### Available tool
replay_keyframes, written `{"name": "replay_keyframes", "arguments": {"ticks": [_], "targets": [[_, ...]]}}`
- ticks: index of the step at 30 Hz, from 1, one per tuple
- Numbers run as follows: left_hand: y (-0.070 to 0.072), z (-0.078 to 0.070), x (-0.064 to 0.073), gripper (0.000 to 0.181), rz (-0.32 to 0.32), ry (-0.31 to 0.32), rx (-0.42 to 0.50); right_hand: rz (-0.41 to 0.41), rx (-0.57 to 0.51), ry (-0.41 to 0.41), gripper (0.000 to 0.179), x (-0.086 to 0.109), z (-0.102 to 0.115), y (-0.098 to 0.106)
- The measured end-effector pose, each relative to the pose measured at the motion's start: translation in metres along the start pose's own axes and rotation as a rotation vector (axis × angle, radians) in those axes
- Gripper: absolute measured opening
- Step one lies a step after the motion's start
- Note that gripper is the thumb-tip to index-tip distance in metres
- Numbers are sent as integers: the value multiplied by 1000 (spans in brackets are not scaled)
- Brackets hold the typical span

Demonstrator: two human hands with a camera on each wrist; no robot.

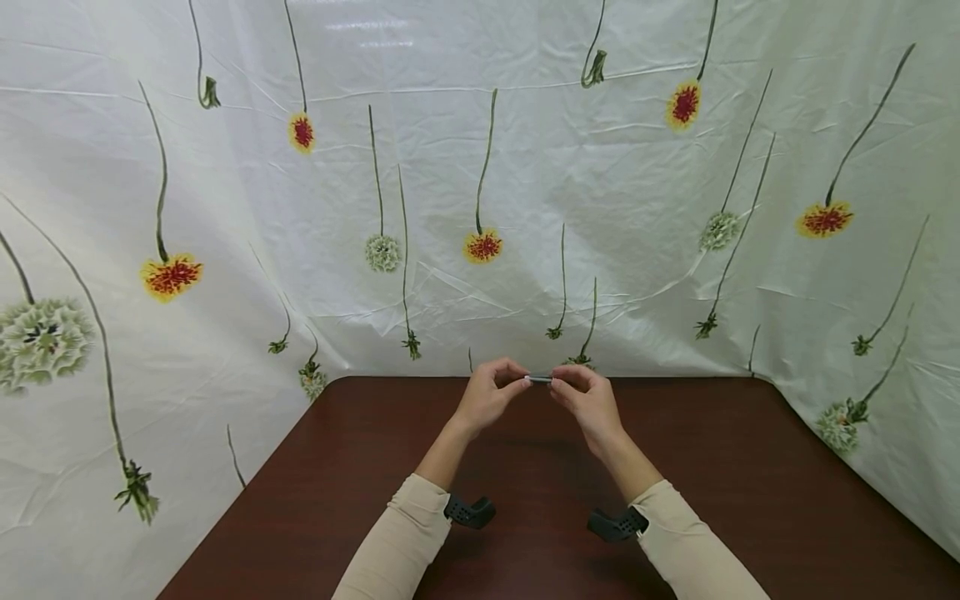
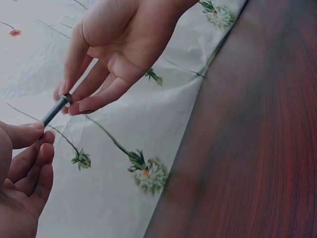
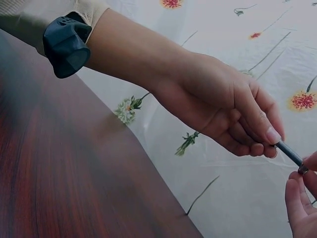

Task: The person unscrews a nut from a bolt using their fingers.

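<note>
A grey threaded bolt [image 1: 540, 379] is held sideways between the two hands, over the far edge of the table in the head view. My left hand [image 1: 486, 398] pinches one end of its shank between thumb and fingers. At the other end, my right hand [image 1: 592, 407] pinches a wider metal piece with its thumb and fingertips. The left wrist view shows the bolt's threads [image 2: 53, 111] exposed between the hands. In the right wrist view, the wider dark end [image 3: 302, 169] sits at the right fingertips, which partly hide it; I cannot tell whether it is a head or a nut.
Below the hands lies a dark reddish-brown table [image 1: 525, 467] with rounded far corners. A white sheet with printed flowers [image 1: 450, 183] hangs behind it and along both sides. Black wrist devices [image 1: 470, 511] are strapped over the cream sleeves [image 1: 401, 533].
</note>
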State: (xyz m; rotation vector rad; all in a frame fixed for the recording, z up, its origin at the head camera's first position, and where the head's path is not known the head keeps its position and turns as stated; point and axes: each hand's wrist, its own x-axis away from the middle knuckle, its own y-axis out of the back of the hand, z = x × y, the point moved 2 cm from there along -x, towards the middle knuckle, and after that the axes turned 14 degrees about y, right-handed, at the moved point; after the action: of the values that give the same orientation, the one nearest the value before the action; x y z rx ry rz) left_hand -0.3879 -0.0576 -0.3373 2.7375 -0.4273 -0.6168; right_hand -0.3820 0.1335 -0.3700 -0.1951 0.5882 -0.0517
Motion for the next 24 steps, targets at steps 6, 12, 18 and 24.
{"name": "replay_keyframes", "arguments": {"ticks": [6,12,18,24], "targets": [[0,-1,0,16,9,5,-3,-15,-18,-50,27,0,-1,0],[0,-1,0,15,8,-2,-8,0,-4,-54,28,0,-1,0],[1,0,0,14,-1,6,-8,39,40,15,26,0,0,1],[3,4,0,15,-7,26,-11,35,99,44,24,-1,0,3]]}}
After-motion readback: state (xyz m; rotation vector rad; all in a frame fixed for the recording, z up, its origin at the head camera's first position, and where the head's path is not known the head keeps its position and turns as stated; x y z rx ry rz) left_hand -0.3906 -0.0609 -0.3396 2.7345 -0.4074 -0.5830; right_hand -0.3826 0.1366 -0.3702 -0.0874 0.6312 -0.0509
